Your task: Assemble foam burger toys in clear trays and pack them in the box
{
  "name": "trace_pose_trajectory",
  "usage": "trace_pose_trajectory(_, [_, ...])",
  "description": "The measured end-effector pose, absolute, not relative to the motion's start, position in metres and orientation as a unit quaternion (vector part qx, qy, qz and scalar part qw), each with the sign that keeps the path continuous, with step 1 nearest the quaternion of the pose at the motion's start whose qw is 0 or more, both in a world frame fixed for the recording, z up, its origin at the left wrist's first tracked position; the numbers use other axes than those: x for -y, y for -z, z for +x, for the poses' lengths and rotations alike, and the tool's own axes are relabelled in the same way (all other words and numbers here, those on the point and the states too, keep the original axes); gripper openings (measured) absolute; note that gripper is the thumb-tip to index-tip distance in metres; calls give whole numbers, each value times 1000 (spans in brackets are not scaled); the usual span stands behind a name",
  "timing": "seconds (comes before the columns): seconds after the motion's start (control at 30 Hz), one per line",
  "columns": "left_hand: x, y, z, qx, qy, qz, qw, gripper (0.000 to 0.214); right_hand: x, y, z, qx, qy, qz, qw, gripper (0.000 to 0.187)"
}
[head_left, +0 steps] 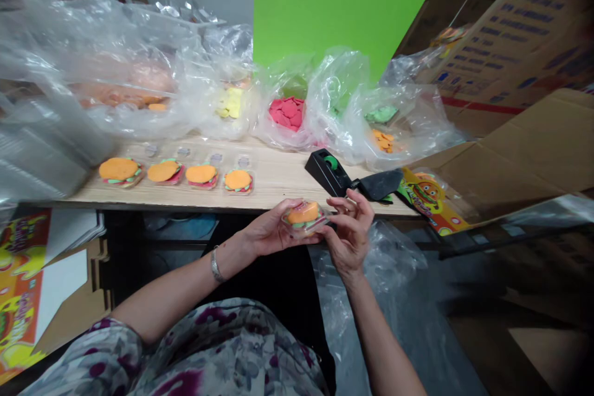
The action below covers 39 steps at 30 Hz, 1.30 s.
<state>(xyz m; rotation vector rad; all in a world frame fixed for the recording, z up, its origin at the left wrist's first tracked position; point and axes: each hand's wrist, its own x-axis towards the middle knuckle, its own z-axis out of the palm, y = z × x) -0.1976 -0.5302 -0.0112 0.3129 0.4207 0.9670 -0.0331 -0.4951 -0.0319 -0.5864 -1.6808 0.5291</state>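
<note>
My left hand [271, 229] is wrapped round a small clear plastic case [304, 221] just off the table's front edge. Inside the case sits a toy burger with an orange bun top and green and red layers. At the case's right edge, the thumb and forefinger of my right hand [348, 229] pinch its side, while the other fingers are raised. Whether a bit of tape is between them is too small to tell. Right behind this hand, a black tape dispenser [327, 173] with a green core stands on the table.
Along the table [278, 179], several burger cases with raised lids [201, 176] form a row at left. Behind them are plastic bags of yellow, red [286, 113], green and orange pieces. An open carton [524, 148] with a printed burger card [429, 198] stands right; stacked clear trays [41, 148] stand left.
</note>
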Motion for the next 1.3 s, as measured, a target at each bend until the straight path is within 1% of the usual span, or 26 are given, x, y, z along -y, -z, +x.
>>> trace_pose_trajectory(0.03, [530, 11, -198, -198, -455, 146, 856, 29, 493, 30, -30, 749, -220, -236, 579, 5])
trace_pose_trajectory(0.07, [531, 11, -199, -197, -452, 146, 858, 29, 490, 26, -27, 772, -210, -221, 558, 7])
trace_pose_trajectory(0.17, [533, 12, -201, -204, -443, 157, 859, 28, 488, 13, -19, 840, -165, -172, 488, 22])
trace_pose_trajectory(0.27, [534, 15, -206, -235, -426, 176, 856, 27, 492, 6, -14, 877, -126, -158, 436, 31])
trace_pose_trajectory(0.37, [528, 18, -212, -299, -429, 201, 828, 26, 491, 14, -8, 867, -164, -215, 420, 36])
trace_pose_trajectory(0.47, [519, 16, -211, -324, -438, 221, 809, 28, 489, 24, 5, 817, -238, -281, 444, 42])
trace_pose_trajectory(0.57, [514, 12, -204, -308, -449, 233, 806, 28, 495, 25, 16, 771, -281, -292, 491, 35])
trace_pose_trajectory(0.63, [510, 10, -199, -298, -453, 234, 807, 29, 500, 22, 20, 768, -277, -286, 501, 30])
trace_pose_trajectory(0.83, [508, 9, -183, -291, -438, 235, 818, 27, 499, 11, 14, 822, -202, -249, 471, 21])
trace_pose_trajectory(0.9, [510, 7, -181, -289, -425, 259, 818, 24, 494, 9, 18, 835, -225, -224, 449, 18])
trace_pose_trajectory(0.97, [512, 3, -182, -298, -416, 297, 806, 25, 490, 4, 27, 828, -310, -219, 413, 17])
trace_pose_trajectory(1.0, [511, 1, -182, -309, -411, 320, 795, 29, 488, 0, 33, 810, -365, -225, 400, 22])
trace_pose_trajectory(1.07, [508, -2, -181, -347, -396, 366, 767, 39, 486, -8, 42, 756, -462, -249, 390, 38])
trace_pose_trajectory(1.13, [501, -4, -176, -387, -400, 413, 721, 49, 484, -19, 47, 718, -512, -288, 373, 54])
trace_pose_trajectory(1.2, [493, -5, -165, -409, -414, 449, 679, 54, 482, -30, 47, 722, -514, -341, 315, 64])
trace_pose_trajectory(1.3, [484, -4, -142, -429, -435, 469, 638, 57, 479, -44, 48, 750, -468, -402, 241, 68])
